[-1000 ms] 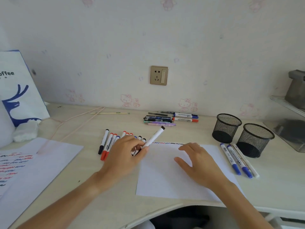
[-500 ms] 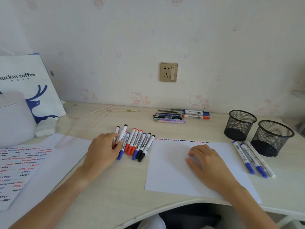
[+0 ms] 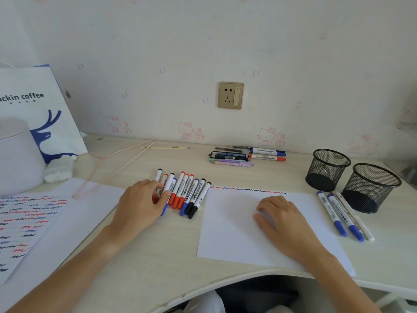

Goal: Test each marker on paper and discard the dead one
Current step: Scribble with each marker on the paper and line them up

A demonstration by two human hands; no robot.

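Note:
A row of several red, blue and black capped markers lies on the desk, left of a white sheet of paper. Short test squiggles run along the sheet's top edge. My left hand is at the left end of the row. Its thumb and fingers pinch a black-capped marker that lies low among the others. My right hand rests flat on the sheet with relaxed fingers. Three more markers lie just right of the sheet.
Two black mesh cups stand at the right. Several pens lie near the wall. A squiggle-covered sheet, a coffee bag, a white cylinder and a tissue wad occupy the left.
A second ago my left hand held a black-capped marker up by the sheet's top edge. It has come down to the left end of the row. My right hand stayed on the sheet.

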